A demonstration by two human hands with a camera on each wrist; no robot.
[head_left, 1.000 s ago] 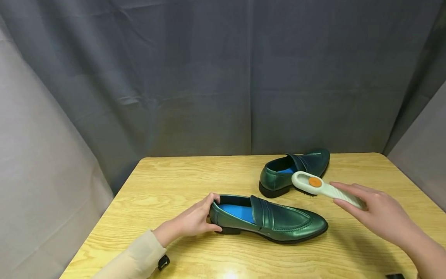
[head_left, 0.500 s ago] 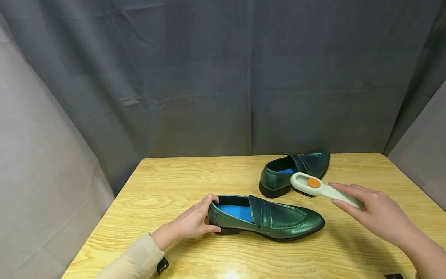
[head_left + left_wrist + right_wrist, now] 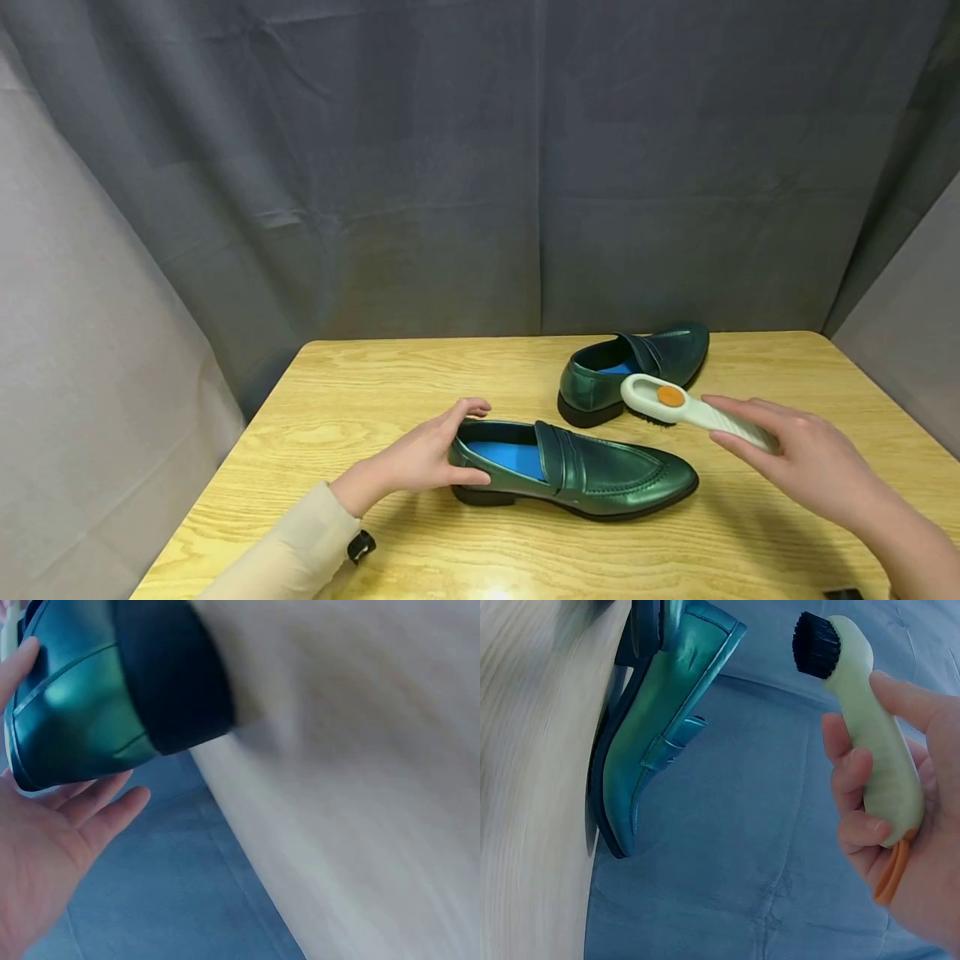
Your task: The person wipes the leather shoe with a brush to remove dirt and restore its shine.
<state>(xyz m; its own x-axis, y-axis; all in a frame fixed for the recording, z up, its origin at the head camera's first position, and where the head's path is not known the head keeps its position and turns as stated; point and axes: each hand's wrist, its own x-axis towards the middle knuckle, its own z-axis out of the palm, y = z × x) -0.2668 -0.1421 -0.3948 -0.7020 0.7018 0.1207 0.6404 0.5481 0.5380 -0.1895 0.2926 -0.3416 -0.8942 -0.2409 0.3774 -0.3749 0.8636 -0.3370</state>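
A green loafer (image 3: 622, 483) with a blue insole lies sole down on the wooden table, toe to the right. Around its heel (image 3: 82, 712) my left hand (image 3: 423, 454) is spread, thumb at the near side, fingers raised on the far side; the left wrist view shows the fingers (image 3: 105, 806) loosely extended. Whether the thumb touches is unclear. My right hand (image 3: 813, 467) grips the pale green brush (image 3: 701, 412) by its handle, above the table. Its dark bristles (image 3: 816, 645) are off both shoes in the right wrist view.
A second green loafer (image 3: 667, 358) stands farther back, partly behind the brush head in the head view. Dark grey cloth (image 3: 435, 183) hangs behind the table (image 3: 375, 375), with lighter cloth at both sides. A black band (image 3: 361, 547) is by the left sleeve.
The left hand's fingers have loosened from the heel and lifted, with its thumb shifting right along the side. The near shoe slid slightly left earlier; the brush has drifted slightly left.
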